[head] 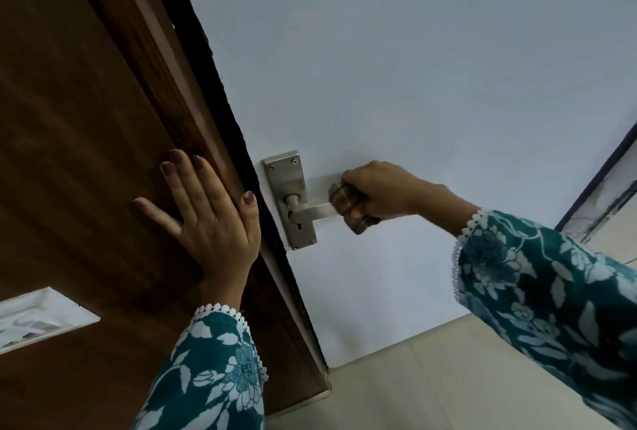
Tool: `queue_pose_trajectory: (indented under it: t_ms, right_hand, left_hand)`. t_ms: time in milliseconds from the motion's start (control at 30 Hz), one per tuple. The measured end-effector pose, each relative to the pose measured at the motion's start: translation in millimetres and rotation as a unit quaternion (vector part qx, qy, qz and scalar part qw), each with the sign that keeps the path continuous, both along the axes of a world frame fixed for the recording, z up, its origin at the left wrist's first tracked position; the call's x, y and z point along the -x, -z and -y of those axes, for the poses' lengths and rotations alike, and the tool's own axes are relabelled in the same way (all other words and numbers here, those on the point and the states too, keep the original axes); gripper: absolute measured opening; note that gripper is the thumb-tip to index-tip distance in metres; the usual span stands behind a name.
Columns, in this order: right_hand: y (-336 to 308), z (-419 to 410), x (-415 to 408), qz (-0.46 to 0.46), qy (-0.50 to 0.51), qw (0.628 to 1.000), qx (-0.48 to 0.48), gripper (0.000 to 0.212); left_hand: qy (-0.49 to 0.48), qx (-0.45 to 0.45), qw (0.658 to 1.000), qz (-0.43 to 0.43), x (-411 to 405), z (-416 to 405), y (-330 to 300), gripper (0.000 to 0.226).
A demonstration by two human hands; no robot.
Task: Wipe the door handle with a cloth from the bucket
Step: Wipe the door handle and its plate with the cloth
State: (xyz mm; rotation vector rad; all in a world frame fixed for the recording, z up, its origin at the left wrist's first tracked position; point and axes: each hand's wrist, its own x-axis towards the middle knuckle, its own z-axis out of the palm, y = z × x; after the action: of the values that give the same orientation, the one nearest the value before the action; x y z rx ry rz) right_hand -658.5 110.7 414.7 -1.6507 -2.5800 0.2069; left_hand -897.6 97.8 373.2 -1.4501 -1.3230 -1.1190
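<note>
A brushed-metal lever door handle point(315, 211) on a tall metal backplate point(287, 181) is fixed to a pale door point(396, 67). My right hand point(382, 190) is closed around a folded grey-brown cloth point(348, 209), which wraps the outer end of the lever. My left hand point(203, 212) lies flat, fingers spread, on the dark wooden door frame point(86, 126) to the left of the handle. The bucket is out of view.
A white switch plate point(38, 317) sits on the wooden surface at lower left. Beige floor tiles point(431, 385) run below the door. A dark-edged frame point(599, 181) shows at the right edge.
</note>
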Motion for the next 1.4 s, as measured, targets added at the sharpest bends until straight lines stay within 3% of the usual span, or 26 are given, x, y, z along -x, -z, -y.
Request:
queue_pose_trajectory:
  t_ms: [133, 367, 467, 733, 800, 867, 933, 1033, 1200, 1267, 1300, 1333, 1400]
  right_hand:
    - [1.5, 6.7, -22.2, -0.044, 0.016, 0.998, 0.035, 0.021]
    - [0.7, 5.8, 52.7, 0.017, -0.031, 0.996, -0.088, 0.027]
    - [8.5, 4.0, 56.4, 0.012, -0.022, 0.995, -0.099, 0.031]
    - [23.8, -6.2, -6.0, -0.107, 0.000, 0.993, -0.052, 0.024]
    - [32.5, -7.9, -24.1, -0.173, 0.021, 0.984, -0.025, 0.021]
    - [52.1, -7.9, -34.4, -0.297, 0.065, 0.953, 0.015, 0.023]
    - [74.5, -0.7, -32.0, -0.521, 0.080, 0.846, 0.083, 0.026]
    - [97.6, 15.2, -9.9, -0.764, 0.067, 0.625, 0.143, 0.009]
    - [117.4, 15.6, 31.7, -0.926, 0.066, 0.300, 0.219, 0.008]
    - [120.0, 12.9, 44.2, -0.947, 0.060, 0.178, 0.262, 0.052]
    - [116.8, 13.1, 52.6, -0.949, 0.066, 0.124, 0.284, 0.072]
    - [116.4, 13.7, 63.2, -0.945, 0.071, 0.093, 0.304, 0.080]
    - [113.8, 17.2, 89.0, -0.935, 0.062, 0.068, 0.342, 0.078]
  left_hand:
    - [-0.013, -0.002, 1.000, 0.013, -3.2, -1.4, 0.7, 0.063]
    - [0.002, 0.002, 1.000, 0.012, -3.8, -0.3, 0.4, 0.064]
    - [0.002, 0.010, 1.000, 0.005, -1.7, 1.8, 0.4, 0.063]
    - [0.008, 0.018, 1.000, 0.001, 0.9, 3.9, -2.5, 0.061]
    - [0.004, 0.012, 1.000, 0.002, 0.3, 2.5, -2.4, 0.061]
    - [-0.001, 0.006, 1.000, 0.005, -1.1, 1.3, -2.0, 0.062]
    - [-0.003, 0.002, 1.000, 0.009, -2.0, 0.1, -0.6, 0.063]
    - [-0.004, 0.009, 1.000, 0.010, -2.3, 0.6, 0.7, 0.063]
    - [-0.011, 0.012, 1.000, 0.018, -5.1, 0.0, -1.3, 0.063]
    - [-0.014, 0.014, 1.000, 0.024, -5.2, 0.6, -1.8, 0.063]
    - [-0.015, 0.013, 0.999, 0.025, -5.1, 0.8, -1.9, 0.063]
    - [-0.016, 0.012, 0.999, 0.024, -5.0, 0.7, -1.8, 0.064]
    - [-0.016, 0.015, 1.000, 0.022, -4.8, 1.2, -2.1, 0.064]
